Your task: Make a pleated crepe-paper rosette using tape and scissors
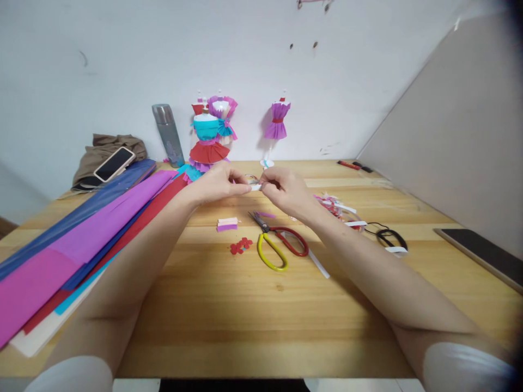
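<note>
Close together above the middle of the table, my left hand point(224, 182) and my right hand point(285, 189) pinch a small white strip point(255, 187) between them. Fingers cover most of it, so its exact kind is unclear. Below the hands lie scissors point(266, 237) with one yellow and one red handle, blades apart. Left of the blades are small folded strips in cream and purple point(227, 224). Cut red paper pieces point(241, 246) sit just under those strips. A thin white strip point(319, 264) runs out from beneath the red handle.
Several small forms in crepe-paper dresses point(209, 133) stand by the wall, one purple dress point(278, 121) apart. Coloured paper sheets point(77, 239), a bottle point(168, 136) and a phone point(114, 163) are at left. Scraps point(333, 204), a black band point(390, 238) and another phone point(486, 253) lie right.
</note>
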`<state>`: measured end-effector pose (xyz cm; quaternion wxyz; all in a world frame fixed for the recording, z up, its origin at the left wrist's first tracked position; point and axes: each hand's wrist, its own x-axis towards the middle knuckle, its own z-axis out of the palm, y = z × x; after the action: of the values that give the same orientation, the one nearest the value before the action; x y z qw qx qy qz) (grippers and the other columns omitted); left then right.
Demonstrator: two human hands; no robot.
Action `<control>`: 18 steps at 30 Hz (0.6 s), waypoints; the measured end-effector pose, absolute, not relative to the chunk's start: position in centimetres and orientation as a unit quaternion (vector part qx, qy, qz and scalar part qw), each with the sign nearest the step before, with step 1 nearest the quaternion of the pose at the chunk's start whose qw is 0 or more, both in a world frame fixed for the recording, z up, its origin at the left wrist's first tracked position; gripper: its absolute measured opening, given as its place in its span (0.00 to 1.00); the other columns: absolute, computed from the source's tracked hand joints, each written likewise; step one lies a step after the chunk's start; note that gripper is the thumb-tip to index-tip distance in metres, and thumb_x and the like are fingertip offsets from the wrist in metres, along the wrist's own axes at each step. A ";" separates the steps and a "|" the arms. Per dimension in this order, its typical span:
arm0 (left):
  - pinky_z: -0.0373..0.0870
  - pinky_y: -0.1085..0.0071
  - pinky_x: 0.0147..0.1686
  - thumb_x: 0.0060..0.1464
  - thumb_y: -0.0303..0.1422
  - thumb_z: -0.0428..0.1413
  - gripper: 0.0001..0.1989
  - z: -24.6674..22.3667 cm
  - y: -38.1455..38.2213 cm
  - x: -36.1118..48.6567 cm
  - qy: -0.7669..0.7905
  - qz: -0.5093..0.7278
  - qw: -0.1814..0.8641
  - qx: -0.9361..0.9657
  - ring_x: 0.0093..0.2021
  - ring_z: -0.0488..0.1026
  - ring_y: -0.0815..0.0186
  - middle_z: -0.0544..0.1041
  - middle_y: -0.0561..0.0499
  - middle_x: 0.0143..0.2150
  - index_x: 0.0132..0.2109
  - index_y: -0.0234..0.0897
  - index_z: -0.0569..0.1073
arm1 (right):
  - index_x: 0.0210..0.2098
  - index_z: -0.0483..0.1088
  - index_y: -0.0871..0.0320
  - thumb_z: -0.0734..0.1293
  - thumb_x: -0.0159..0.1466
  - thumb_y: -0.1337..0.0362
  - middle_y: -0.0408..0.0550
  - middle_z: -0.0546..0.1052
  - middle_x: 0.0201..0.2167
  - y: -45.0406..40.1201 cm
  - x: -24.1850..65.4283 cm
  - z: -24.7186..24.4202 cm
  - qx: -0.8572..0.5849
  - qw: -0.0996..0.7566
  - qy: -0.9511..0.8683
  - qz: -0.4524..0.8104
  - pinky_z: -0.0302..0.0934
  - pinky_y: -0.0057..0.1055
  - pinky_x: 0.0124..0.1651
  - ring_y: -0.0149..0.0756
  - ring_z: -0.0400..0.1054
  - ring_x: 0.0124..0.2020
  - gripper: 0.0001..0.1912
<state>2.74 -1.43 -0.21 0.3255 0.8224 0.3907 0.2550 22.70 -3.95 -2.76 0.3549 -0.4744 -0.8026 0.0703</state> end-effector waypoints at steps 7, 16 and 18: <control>0.66 0.70 0.36 0.56 0.31 0.61 0.08 -0.9 -1.7 4.0 0.459 0.298 0.149 0.823 0.32 0.72 0.67 0.79 0.50 0.32 0.40 0.33 0.83 | 0.31 0.75 0.58 0.60 0.62 0.68 0.51 0.77 0.29 -4.3 22.4 -2.5 -0.542 0.292 -0.788 -0.021 0.51 0.35 0.34 0.40 0.67 0.30 0.11; 0.72 0.62 0.42 0.67 0.33 0.52 0.15 -0.6 -4.3 5.9 0.534 0.187 -0.092 0.819 0.50 0.78 0.52 0.82 0.41 0.49 0.48 0.35 0.83 | 0.38 0.78 0.61 0.59 0.66 0.66 0.57 0.80 0.38 -5.1 22.1 -2.2 -0.563 0.231 -0.783 -0.132 0.45 0.36 0.33 0.42 0.69 0.34 0.15; 0.71 0.62 0.39 0.67 0.31 0.50 0.16 -0.5 -4.9 6.2 0.538 0.170 -0.120 0.817 0.47 0.79 0.51 0.82 0.41 0.48 0.48 0.36 0.82 | 0.38 0.78 0.61 0.59 0.66 0.66 0.57 0.80 0.39 -5.1 22.0 -2.3 -0.563 0.231 -0.781 -0.143 0.45 0.36 0.32 0.42 0.69 0.34 0.15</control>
<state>6.19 -4.89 -0.55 -0.1203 0.8167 0.5382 0.1699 22.05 -5.12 -2.26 0.2309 -0.5627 -0.7807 -0.1433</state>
